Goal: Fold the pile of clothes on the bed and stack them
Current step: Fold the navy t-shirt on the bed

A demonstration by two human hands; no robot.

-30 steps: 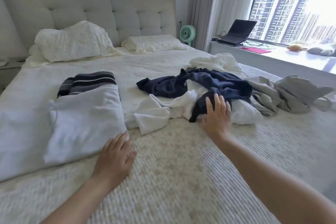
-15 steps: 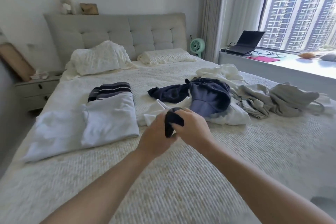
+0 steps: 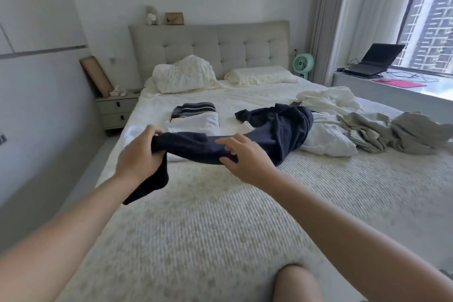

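Observation:
A navy garment [image 3: 274, 127] stretches from the loose pile on the bed toward me, lifted above the cover. My left hand [image 3: 139, 157] grips its near end, and a dark corner hangs down below my fist. My right hand [image 3: 245, 157] pinches the same garment farther right. Behind them lies a folded white piece [image 3: 196, 122] with a folded striped piece [image 3: 193, 107] beyond it. To the right sit crumpled white clothes [image 3: 326, 137] and grey clothes [image 3: 402, 132].
The bed [image 3: 220, 216] has a ribbed cream cover, two pillows [image 3: 186, 76] and a padded headboard. A nightstand [image 3: 115, 110] stands at the left, a green fan [image 3: 303, 64] by the curtain, a laptop [image 3: 375, 59] on the window ledge. My knee [image 3: 297, 284] shows at the bottom.
Both hands have taken the navy garment, then drawn apart, stretching it out from the pile toward me. The view has lifted and pulled back from the bed.

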